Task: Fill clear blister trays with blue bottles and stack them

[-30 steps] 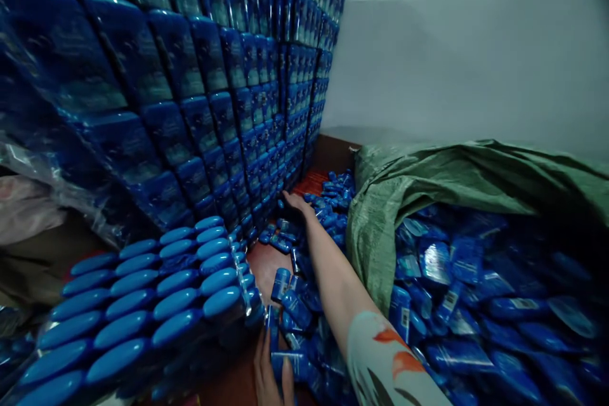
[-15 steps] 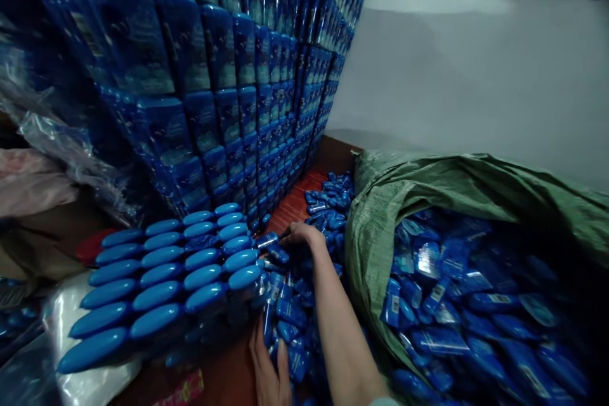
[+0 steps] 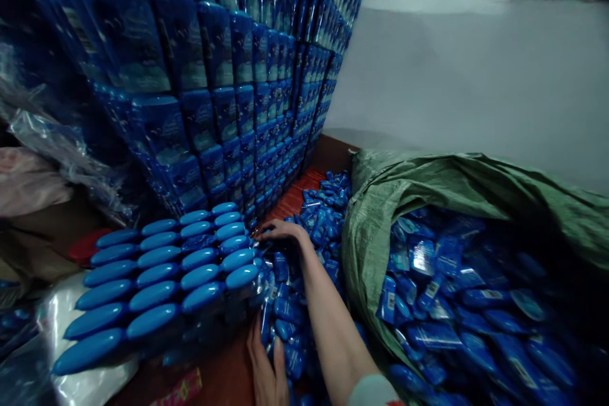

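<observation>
Small blue bottles lie in a loose heap on the reddish-brown floor. To their left stands a tight block of blue bottles in rows, rounded ends up. My right hand reaches past the heap to the block's far right corner, its fingers stretched out with nothing visible in them. Its fingertips are at or beside the end bottles; contact is unclear. My left hand is low at the near edge of the heap, thumb and fingers apart, beside the bottles. The tips of its fingers are partly hidden among them.
A tall stack of wrapped blue bottles rises behind the block. On the right, an open green woven sack holds many blue bottles. Clear plastic hangs at left, and a white wall stands behind.
My right hand has moved left toward the block's corner, away from a small bottle it was at, and its fingers are straighter. My left hand has hardly moved.
</observation>
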Tool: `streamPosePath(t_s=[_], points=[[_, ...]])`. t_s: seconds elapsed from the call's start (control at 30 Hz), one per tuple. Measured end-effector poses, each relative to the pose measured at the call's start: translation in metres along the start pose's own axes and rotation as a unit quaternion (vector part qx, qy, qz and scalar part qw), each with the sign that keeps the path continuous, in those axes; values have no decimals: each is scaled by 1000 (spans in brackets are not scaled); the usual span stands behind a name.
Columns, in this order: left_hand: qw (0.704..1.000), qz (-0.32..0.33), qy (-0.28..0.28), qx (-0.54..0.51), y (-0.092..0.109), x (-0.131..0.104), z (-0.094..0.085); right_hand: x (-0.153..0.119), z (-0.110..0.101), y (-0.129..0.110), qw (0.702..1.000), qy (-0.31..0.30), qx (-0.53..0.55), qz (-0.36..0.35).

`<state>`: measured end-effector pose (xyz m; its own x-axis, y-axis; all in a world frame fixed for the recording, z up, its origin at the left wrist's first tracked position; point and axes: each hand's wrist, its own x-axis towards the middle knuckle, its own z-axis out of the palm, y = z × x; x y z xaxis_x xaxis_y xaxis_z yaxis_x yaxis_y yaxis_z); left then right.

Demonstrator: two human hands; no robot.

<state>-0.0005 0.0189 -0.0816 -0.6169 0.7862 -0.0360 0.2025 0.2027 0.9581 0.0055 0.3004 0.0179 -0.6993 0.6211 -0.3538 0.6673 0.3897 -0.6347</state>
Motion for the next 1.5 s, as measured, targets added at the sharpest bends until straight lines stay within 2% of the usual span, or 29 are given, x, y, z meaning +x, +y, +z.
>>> streamPosePath(t_s=[0.17, 0.3, 0.4, 0.6, 0.77, 0.87, 1.0, 1.1, 1.17, 1.23, 1.27, 1.33, 1.43, 1.5], points=[[1000, 4, -22, -15, 4, -1, -6, 5, 15, -21, 996, -30, -79, 11], [999, 9, -37, -16, 4, 0, -9, 10, 35, -38, 986, 0, -158, 51], [999, 15, -36, -14, 4, 1, -10, -2, 43, -36, 980, 8, -191, 55], [998, 54, -17, -19, 3, 2, -13, -52, 46, -20, 971, 4, -232, 56], [995, 35, -12, -89, 3, 2, -26, -94, 59, -27, 963, 5, -268, 21], [991, 30, -51, -120, 2, -9, -38, -126, 76, -34, 962, -2, -274, -4], [985, 14, -118, -126, 1, -36, -52, -173, 102, -31, 966, -8, -256, -36], [981, -4, -154, -116, 4, -54, -64, -203, 115, -21, 972, 36, -221, -77], [976, 3, -205, -78, 3, -61, -78, -221, 120, -17, 974, 75, -196, -87], [957, 54, -285, -3, -5, -64, -98, -241, 126, -18, 973, 106, -192, -72], [938, 99, -328, 43, -12, -64, -109, -252, 130, -21, 971, 118, -196, -64], [877, 220, -404, 138, -31, -64, -130, -278, 145, -31, 970, 132, -199, -53], [794, 377, -424, 217, -56, -64, -149, -320, 186, -47, 976, 136, -165, -39], [770, 422, -410, 248, -62, -66, -148, -344, 222, -50, 981, 137, -139, -20]])
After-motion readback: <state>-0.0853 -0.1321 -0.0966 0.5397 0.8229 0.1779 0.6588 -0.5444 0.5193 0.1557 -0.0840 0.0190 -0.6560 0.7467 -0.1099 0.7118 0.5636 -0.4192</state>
